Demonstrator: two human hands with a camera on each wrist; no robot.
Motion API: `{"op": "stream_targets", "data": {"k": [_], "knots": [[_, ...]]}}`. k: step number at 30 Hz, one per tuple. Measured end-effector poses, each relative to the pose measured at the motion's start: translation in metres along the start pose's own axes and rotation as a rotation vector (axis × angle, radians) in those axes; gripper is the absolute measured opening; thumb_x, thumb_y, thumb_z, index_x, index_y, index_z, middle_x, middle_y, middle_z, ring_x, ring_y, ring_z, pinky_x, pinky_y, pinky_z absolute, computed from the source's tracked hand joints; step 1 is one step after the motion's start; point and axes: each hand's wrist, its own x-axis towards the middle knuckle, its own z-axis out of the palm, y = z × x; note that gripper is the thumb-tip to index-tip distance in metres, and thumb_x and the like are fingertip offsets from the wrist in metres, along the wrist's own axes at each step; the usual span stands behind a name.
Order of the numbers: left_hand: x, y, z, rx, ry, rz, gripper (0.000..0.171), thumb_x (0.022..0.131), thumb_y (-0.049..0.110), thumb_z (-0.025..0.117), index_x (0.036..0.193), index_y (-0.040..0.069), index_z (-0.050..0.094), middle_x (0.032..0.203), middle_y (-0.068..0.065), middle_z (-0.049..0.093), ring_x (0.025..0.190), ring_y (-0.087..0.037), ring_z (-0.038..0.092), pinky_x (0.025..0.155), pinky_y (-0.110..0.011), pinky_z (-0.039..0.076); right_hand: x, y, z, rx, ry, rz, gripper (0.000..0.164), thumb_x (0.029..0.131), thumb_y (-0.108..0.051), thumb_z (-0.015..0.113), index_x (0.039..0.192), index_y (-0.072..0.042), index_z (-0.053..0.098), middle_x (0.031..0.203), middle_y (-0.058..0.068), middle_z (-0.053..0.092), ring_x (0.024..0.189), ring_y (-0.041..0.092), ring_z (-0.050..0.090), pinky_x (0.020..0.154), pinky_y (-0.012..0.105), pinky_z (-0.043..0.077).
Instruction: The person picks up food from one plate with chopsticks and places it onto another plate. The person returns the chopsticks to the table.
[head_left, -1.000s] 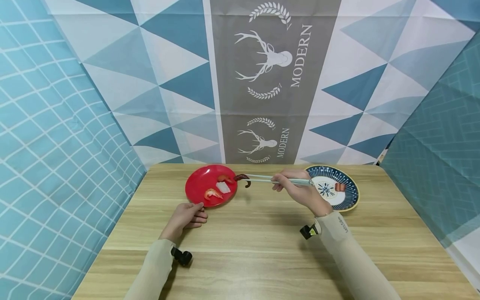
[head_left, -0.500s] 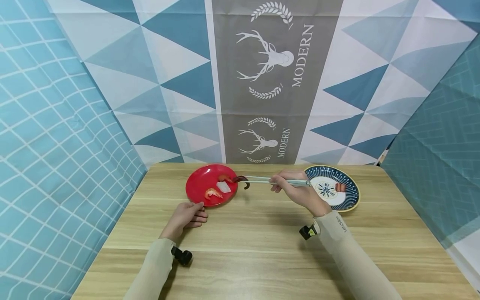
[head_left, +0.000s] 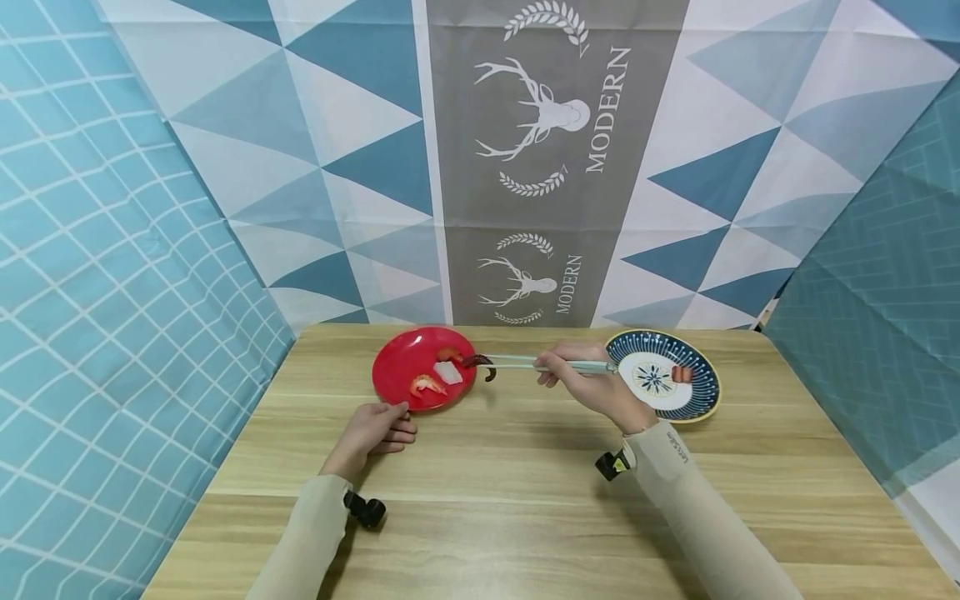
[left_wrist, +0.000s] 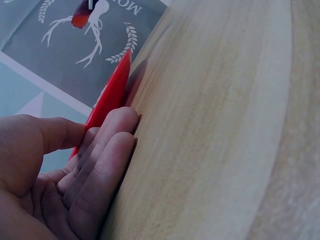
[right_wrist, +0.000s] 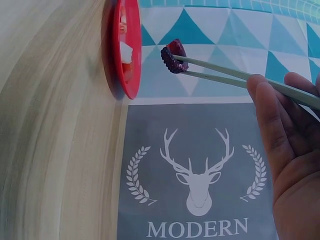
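Note:
With its thumb on the rim and fingers beneath, my left hand (head_left: 369, 435) pinches the near edge of a red plate (head_left: 392, 367). On that plate lie a shrimp (head_left: 427, 385), a white piece (head_left: 448, 372) and an orange-red piece (head_left: 450, 355). My right hand (head_left: 588, 382) grips a pair of pale green chopsticks (right_wrist: 215, 71) pointing left. Between their tips is a dark red octopus tentacle (right_wrist: 174, 57) with a curled end, held up over the plate's right edge. In the right wrist view the tentacle is apart from the plate.
An oval blue-and-white patterned plate (head_left: 703, 367) with a yellow rim stands at the right, behind the right hand. It bears a reddish-brown piece (head_left: 682, 374). The wooden table (head_left: 510, 508) ends at a patterned cloth backdrop (head_left: 525, 167).
My right hand, with the chopsticks and tentacle, has shifted slightly left, farther over the red plate. The left hand keeps its place at the rim.

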Motion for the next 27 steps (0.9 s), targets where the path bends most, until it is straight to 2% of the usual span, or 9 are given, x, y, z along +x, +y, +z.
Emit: {"op": "stream_targets", "data": {"k": [3, 10, 14, 21, 27], "knots": [[0.0006, -0.0002, 0.0004, 0.003, 0.004, -0.001, 0.038, 0.106, 0.034, 0.056, 0.111, -0.003, 0.065, 0.089, -0.008, 0.076, 0.075, -0.016, 0.076, 0.07, -0.029, 0.065, -0.0005, 0.0003, 0.0016, 0.012, -0.003, 0.011, 0.024, 0.097, 0.01, 0.06, 0.089, -0.002, 0.079, 0.078, 0.013, 0.076, 0.063, 0.026, 0.072, 0.06, 0.028, 0.062], [0.0011, -0.0009, 0.0012, 0.009, 0.012, -0.005, 0.038, 0.106, 0.035, 0.057, 0.112, -0.002, 0.064, 0.09, -0.009, 0.077, 0.075, -0.016, 0.076, 0.07, -0.029, 0.065, -0.0007, 0.001, 0.0027, 0.01, -0.018, 0.027, 0.023, 0.101, -0.003, 0.062, 0.092, -0.01, 0.081, 0.078, 0.004, 0.078, 0.065, 0.013, 0.073, 0.061, 0.026, 0.062], [0.0012, -0.0008, 0.0013, 0.012, 0.011, -0.007, 0.039, 0.106, 0.035, 0.057, 0.112, -0.002, 0.064, 0.091, -0.009, 0.077, 0.076, -0.016, 0.076, 0.071, -0.029, 0.065, -0.0012, 0.0024, 0.0039, -0.007, -0.024, 0.044, 0.022, 0.102, -0.008, 0.062, 0.092, -0.013, 0.081, 0.078, 0.0, 0.078, 0.066, 0.011, 0.073, 0.063, 0.025, 0.061], [0.0005, -0.0003, 0.0013, 0.009, 0.009, -0.007, 0.039, 0.106, 0.035, 0.057, 0.112, -0.002, 0.065, 0.09, -0.009, 0.077, 0.076, -0.016, 0.076, 0.07, -0.03, 0.065, 0.0008, 0.0021, 0.0077, -0.016, -0.029, 0.076, 0.022, 0.103, -0.009, 0.061, 0.093, -0.009, 0.081, 0.079, 0.004, 0.079, 0.066, 0.012, 0.074, 0.063, 0.025, 0.062], [0.0009, -0.0013, 0.0008, -0.001, 0.006, 0.002, 0.039, 0.106, 0.035, 0.057, 0.111, -0.002, 0.065, 0.089, -0.008, 0.077, 0.076, -0.016, 0.076, 0.07, -0.03, 0.065, 0.0032, 0.0007, 0.0105, -0.054, -0.026, 0.075, 0.022, 0.103, -0.012, 0.062, 0.093, -0.013, 0.081, 0.079, 0.0, 0.079, 0.067, 0.007, 0.073, 0.063, 0.023, 0.061]]}}
